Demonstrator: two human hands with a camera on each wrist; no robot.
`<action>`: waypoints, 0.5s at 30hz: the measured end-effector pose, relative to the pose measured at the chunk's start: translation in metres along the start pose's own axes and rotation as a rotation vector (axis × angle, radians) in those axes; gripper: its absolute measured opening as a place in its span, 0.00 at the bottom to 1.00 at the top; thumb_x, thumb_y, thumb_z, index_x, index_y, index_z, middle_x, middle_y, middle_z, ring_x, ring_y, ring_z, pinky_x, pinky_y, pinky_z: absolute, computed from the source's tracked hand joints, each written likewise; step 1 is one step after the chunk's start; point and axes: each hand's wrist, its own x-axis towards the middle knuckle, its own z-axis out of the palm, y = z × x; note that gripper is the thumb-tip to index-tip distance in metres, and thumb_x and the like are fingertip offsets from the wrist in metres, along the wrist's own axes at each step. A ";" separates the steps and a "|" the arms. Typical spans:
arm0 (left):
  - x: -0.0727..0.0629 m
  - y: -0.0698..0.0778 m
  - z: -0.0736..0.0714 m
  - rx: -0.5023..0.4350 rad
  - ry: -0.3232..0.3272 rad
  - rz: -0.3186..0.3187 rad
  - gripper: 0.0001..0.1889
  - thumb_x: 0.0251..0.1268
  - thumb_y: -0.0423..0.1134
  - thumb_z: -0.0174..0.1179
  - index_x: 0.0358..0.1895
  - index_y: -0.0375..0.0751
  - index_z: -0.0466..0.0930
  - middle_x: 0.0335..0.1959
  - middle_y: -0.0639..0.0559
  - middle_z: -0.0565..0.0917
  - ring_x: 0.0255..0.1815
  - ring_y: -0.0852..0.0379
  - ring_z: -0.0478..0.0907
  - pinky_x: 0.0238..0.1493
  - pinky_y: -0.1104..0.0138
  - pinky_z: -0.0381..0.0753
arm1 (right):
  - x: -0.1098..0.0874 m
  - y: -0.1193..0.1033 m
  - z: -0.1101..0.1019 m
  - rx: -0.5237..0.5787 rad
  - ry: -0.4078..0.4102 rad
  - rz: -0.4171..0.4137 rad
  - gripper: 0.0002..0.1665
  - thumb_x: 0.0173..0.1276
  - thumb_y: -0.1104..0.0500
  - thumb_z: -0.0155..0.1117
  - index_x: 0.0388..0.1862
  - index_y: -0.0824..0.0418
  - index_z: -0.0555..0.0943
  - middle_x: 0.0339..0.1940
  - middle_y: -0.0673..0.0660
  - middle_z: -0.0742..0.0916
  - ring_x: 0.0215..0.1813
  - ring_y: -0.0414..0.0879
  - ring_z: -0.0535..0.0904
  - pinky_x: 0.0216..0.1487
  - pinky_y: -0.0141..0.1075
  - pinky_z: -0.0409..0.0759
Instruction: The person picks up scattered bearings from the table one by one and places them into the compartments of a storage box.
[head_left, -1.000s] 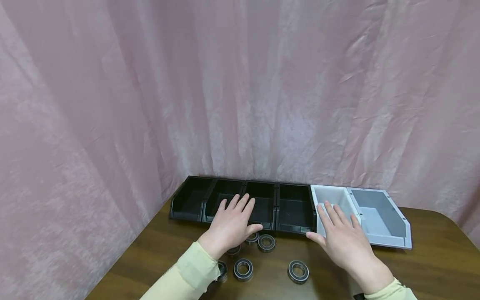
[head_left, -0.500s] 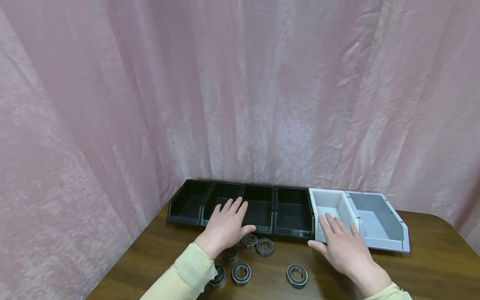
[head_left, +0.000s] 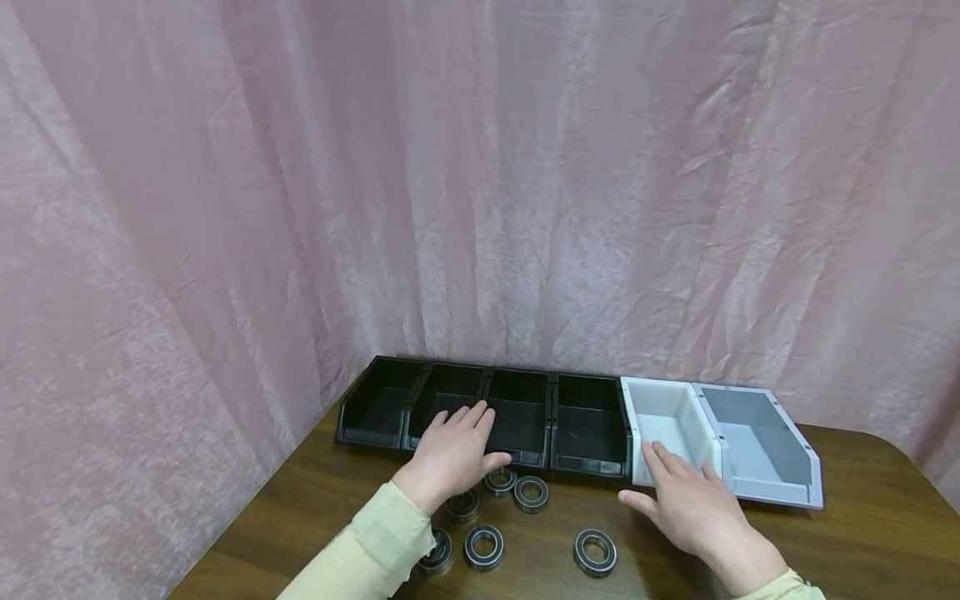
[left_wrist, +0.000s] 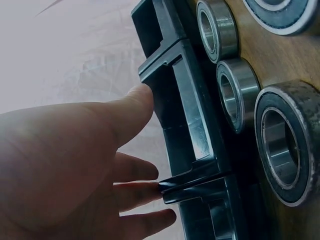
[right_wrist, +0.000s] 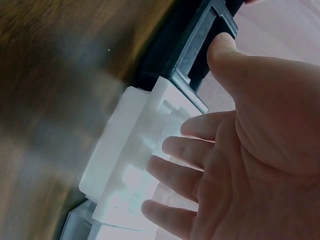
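Note:
Palm down, my left hand (head_left: 448, 457) hovers over the front of the black bins (head_left: 517, 412), its fingers spread and holding nothing. Several ring-shaped ball bearings lie on the table around its wrist, among them one bearing (head_left: 483, 547) in front and another bearing (head_left: 532, 494) just beyond the thumb. In the left wrist view, a large bearing (left_wrist: 285, 145) and smaller ones sit beside the bins' front edge. My right hand (head_left: 693, 504), fingers extended and without anything in them, is over the front of the white bin (head_left: 663, 417). A separate bearing (head_left: 596, 552) lies to its left.
A grey bin (head_left: 757, 442) ends the row on the right, touching the white one. The row stands along the back of the brown wooden table (head_left: 862, 533). Behind it hangs a pink curtain (head_left: 480, 183).
Both hands have drawn slightly back toward me and lower in the head view. The right fingers reach less far over the white bin. The bearings and bins keep their places.

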 end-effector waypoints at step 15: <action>0.002 -0.001 0.000 -0.025 0.005 0.053 0.40 0.80 0.63 0.64 0.80 0.34 0.74 0.82 0.37 0.72 0.83 0.42 0.70 0.84 0.48 0.66 | -0.005 0.001 0.005 -0.030 -0.027 -0.041 0.53 0.77 0.34 0.68 0.80 0.76 0.70 0.76 0.77 0.77 0.77 0.78 0.71 0.72 0.76 0.69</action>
